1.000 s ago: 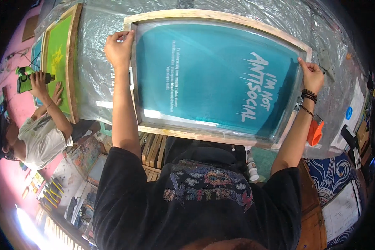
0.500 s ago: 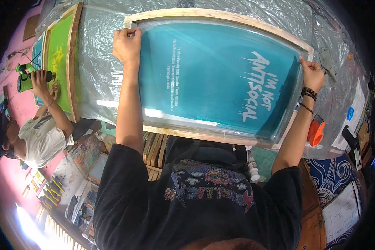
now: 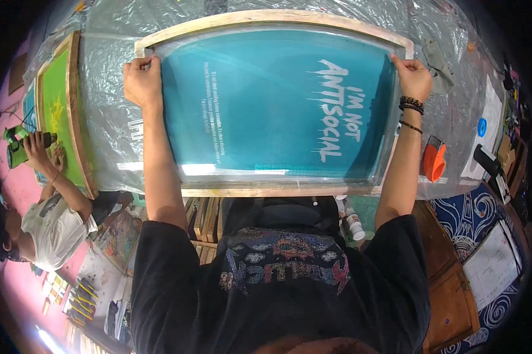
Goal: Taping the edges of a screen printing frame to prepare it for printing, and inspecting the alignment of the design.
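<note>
The screen (image 3: 260, 130) in front of me is a broad panel of teal mesh, bordered by a pale wooden frame (image 3: 272, 16). Large white lettering (image 3: 332, 112) with dripping edges runs sideways on its right half, and a block of tiny white lettering (image 3: 214, 112) runs sideways on its left. A pale, shiny border shows along the mesh edges, and glare whitens the near left corner. The screen lies over a surface covered in clear plastic sheeting (image 3: 108, 106), between my two hands. My left grip (image 3: 153, 61) is pinched narrow at its far left corner; my right grip (image 3: 394, 59) is pinched narrow at its far right corner. I cannot tell what, if anything, sits between my fingertips.
</note>
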### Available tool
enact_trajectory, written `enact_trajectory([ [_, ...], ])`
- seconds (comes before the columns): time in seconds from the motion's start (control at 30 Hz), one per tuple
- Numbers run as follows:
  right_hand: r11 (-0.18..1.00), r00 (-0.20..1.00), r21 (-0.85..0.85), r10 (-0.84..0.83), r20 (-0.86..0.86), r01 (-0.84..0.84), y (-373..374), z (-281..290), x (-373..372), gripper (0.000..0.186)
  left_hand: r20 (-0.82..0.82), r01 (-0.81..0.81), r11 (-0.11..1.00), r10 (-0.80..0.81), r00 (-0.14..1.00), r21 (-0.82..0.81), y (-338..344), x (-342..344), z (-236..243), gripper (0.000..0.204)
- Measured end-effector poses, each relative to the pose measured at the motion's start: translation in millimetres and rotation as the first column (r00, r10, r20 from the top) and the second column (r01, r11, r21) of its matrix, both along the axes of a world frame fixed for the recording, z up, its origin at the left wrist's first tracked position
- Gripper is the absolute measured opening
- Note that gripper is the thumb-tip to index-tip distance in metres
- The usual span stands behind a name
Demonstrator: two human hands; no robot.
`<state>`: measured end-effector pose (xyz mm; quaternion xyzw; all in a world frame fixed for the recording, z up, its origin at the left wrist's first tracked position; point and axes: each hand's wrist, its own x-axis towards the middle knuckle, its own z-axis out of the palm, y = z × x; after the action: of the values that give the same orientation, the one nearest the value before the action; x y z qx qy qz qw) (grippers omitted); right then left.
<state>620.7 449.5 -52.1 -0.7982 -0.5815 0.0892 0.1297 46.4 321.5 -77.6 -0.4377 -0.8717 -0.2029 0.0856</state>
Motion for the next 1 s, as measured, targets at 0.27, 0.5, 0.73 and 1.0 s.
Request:
enact_trajectory([
  [0.27, 1.0, 0.999, 0.026, -0.007, -0.038, 0.007, -2, 3, -11, 0.046, -0.007, -0.004, 1.0, 0.004, 1.0, -0.009, -2, -4, -2, 0.022],
  [0.5, 0.999, 0.999, 0.034, -0.018, -0.027, 0.019, 2, -4, -10, 0.046, -0.008, -0.011, 1.0, 0.011, 1.0, -0.012, -1, -6, -4, 0.022],
  [0.73, 0.998, 0.999, 0.056, -0.025, 0.034, 0.023, 1, -4, -15, 0.046, -0.024, -0.029, 0.998, 0.028, 0.999, -0.049, 0, -5, -2, 0.022],
  [1.0, 0.998, 0.998, 0.05, -0.029, 0.047, 0.027, 2, -7, -15, 0.051, -0.036, -0.036, 0.996, 0.033, 0.999, -0.083, 1, -2, -1, 0.023],
])
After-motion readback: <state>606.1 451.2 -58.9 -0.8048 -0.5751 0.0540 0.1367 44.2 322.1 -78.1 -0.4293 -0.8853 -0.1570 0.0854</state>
